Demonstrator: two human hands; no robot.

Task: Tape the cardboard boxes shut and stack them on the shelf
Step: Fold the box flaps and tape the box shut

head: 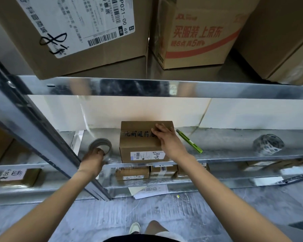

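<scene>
Item: small cardboard box [142, 145], matte brown, printed tape strip across its top, centre frame on galvanised shelf [226, 144]; long axis left to right. Right hand [166, 138] flat on its top right. Left hand [93, 158] grips tape roll [100, 145], just left of box.

My left hand [93, 158] is blurred, so I cannot tell how its fingers sit on the tape roll [100, 145], whose near side they cover. My right hand [166, 137] hides the end of the printed strip on the small box [143, 142]. The label [147, 155] on its front is too small to read. The three big boxes [73, 32] above are cut off by the top edge. The lower boxes [132, 172] sit half hidden behind the shelf's front edge [217, 158].
</scene>
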